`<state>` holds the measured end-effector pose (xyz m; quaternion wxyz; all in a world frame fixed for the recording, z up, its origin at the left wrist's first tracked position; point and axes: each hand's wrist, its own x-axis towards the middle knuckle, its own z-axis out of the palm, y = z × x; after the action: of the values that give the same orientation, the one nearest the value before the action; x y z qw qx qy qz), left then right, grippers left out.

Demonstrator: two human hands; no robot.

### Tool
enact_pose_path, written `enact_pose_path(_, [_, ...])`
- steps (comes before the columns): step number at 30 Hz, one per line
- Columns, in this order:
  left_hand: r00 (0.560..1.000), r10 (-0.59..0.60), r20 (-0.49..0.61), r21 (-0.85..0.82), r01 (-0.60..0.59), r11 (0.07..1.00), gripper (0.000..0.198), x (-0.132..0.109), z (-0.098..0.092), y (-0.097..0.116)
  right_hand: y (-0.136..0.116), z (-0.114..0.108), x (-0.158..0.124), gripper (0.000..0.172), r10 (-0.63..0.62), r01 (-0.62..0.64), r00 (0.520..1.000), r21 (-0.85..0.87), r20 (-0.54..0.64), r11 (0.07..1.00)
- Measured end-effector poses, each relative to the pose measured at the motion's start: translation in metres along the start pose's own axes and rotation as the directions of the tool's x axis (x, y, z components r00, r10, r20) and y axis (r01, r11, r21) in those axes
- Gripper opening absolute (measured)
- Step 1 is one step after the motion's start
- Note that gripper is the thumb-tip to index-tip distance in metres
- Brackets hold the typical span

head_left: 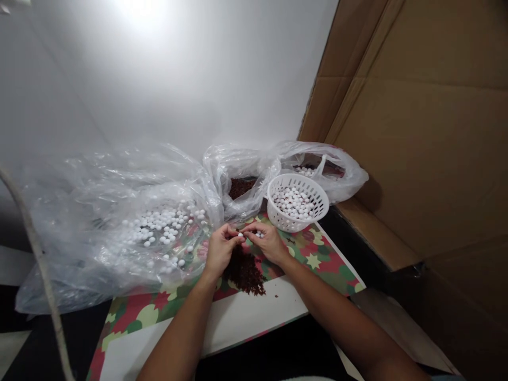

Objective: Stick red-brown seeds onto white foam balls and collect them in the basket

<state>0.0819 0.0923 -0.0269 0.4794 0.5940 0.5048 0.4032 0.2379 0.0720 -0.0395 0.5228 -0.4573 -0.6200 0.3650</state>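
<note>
My left hand (220,248) and my right hand (268,242) meet at the middle of the table, fingertips nearly touching. A small white ball (241,235) is pinched in my left fingers. My right thumb and forefinger are pressed together beside it, on something too small to make out, with more white balls (259,234) in the curl of that hand. Below both hands lies a pile of small dark red pieces (248,274). Just behind my right hand stands a white slotted basket (293,225) holding white balls (293,203).
A large clear plastic bag (99,211) with many white balls covers the left side. Behind the hands, another bag (234,159) holds dark red pieces. A third bag (349,177) sits behind the basket. Cardboard (428,132) rises at the right; a pale cord (37,248) hangs left.
</note>
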Motion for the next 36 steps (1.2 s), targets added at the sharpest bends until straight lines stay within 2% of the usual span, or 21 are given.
enact_pose_path(6, [1.000, 0.005, -0.010, 0.043, -0.005, 0.999, 0.020, -0.002, 0.000, 0.002, 0.002, 0.000, 0.000, 0.017, -0.050, 0.052, 0.997, -0.024, 0.060, 0.998])
enact_pose_path(10, [1.000, 0.019, -0.023, 0.042, -0.018, 0.999, 0.024, -0.001, 0.000, 0.005, 0.002, -0.003, 0.000, 0.020, -0.073, 0.070, 0.994, 0.042, 0.085, 0.997])
enact_pose_path(14, [0.999, 0.042, 0.007, -0.057, -0.041, 0.998, 0.033, 0.001, -0.003, 0.010, -0.003, -0.006, 0.002, 0.028, -0.075, 0.063, 0.991, 0.109, 0.106, 0.992])
enact_pose_path(17, [0.997, 0.023, 0.076, -0.166, -0.010, 0.986, 0.041, 0.000, -0.004, 0.014, -0.010, -0.004, 0.004, 0.025, -0.085, 0.075, 0.990, 0.090, 0.115, 0.993])
enact_pose_path(19, [0.990, 0.019, 0.137, -0.232, 0.014, 0.973, 0.045, -0.002, -0.005, 0.018, -0.020, -0.003, 0.003, 0.026, -0.027, 0.020, 0.996, 0.078, 0.085, 0.997])
enact_pose_path(21, [0.980, 0.063, 0.189, -0.293, -0.005, 0.956, 0.045, -0.006, -0.007, 0.025, -0.033, -0.010, 0.004, 0.027, 0.035, -0.035, 0.999, 0.044, 0.014, 0.998])
enact_pose_path(23, [0.974, 0.160, 0.160, -0.326, -0.100, 0.940, 0.037, -0.008, -0.012, 0.032, -0.048, -0.027, 0.007, 0.027, 0.009, -0.018, 0.994, -0.078, -0.109, 0.997])
enact_pose_path(24, [0.972, 0.214, 0.095, -0.324, -0.173, 0.930, 0.032, -0.008, -0.017, 0.034, -0.054, -0.039, 0.011, 0.026, -0.062, 0.025, 0.980, -0.191, -0.191, 0.981])
enact_pose_path(26, [0.946, 0.297, -0.130, -0.282, -0.323, 0.904, 0.024, -0.003, -0.032, 0.035, -0.060, -0.067, 0.022, 0.022, -0.233, 0.072, 0.920, -0.448, -0.314, 0.891])
enact_pose_path(27, [0.917, 0.307, -0.253, -0.231, -0.366, 0.902, 0.020, 0.001, -0.041, 0.033, -0.058, -0.082, 0.028, 0.019, -0.289, 0.074, 0.903, -0.547, -0.318, 0.834])
enact_pose_path(28, [0.879, 0.289, -0.378, -0.154, -0.368, 0.917, 0.015, 0.006, -0.052, 0.029, -0.055, -0.094, 0.034, 0.016, -0.304, 0.055, 0.901, -0.614, -0.308, 0.787])
enact_pose_path(29, [0.841, 0.263, -0.473, -0.047, -0.322, 0.946, 0.016, 0.011, -0.062, 0.024, -0.051, -0.105, 0.039, 0.014, -0.284, 0.029, 0.917, -0.662, -0.281, 0.749])
enact_pose_path(30, [0.819, 0.246, -0.519, 0.077, -0.242, 0.967, 0.018, 0.016, -0.072, 0.018, -0.046, -0.112, 0.043, 0.014, -0.247, 0.002, 0.937, -0.701, -0.248, 0.713])
enact_pose_path(31, [0.823, 0.242, -0.513, 0.193, -0.164, 0.967, 0.021, 0.021, -0.082, 0.012, -0.043, -0.116, 0.045, 0.013, -0.221, -0.013, 0.950, -0.736, -0.220, 0.676])
enact_pose_path(33, [0.865, 0.215, -0.453, 0.354, -0.046, 0.934, 0.027, 0.026, -0.098, 0.001, -0.042, -0.112, 0.044, 0.011, -0.236, -0.007, 0.950, -0.772, -0.203, 0.635])
enact_pose_path(36, [0.926, 0.214, -0.309, 0.540, -0.014, 0.842, 0.036, 0.027, -0.115, -0.007, -0.051, -0.085, 0.030, 0.013, -0.310, 0.115, 0.939, -0.713, -0.150, 0.692])
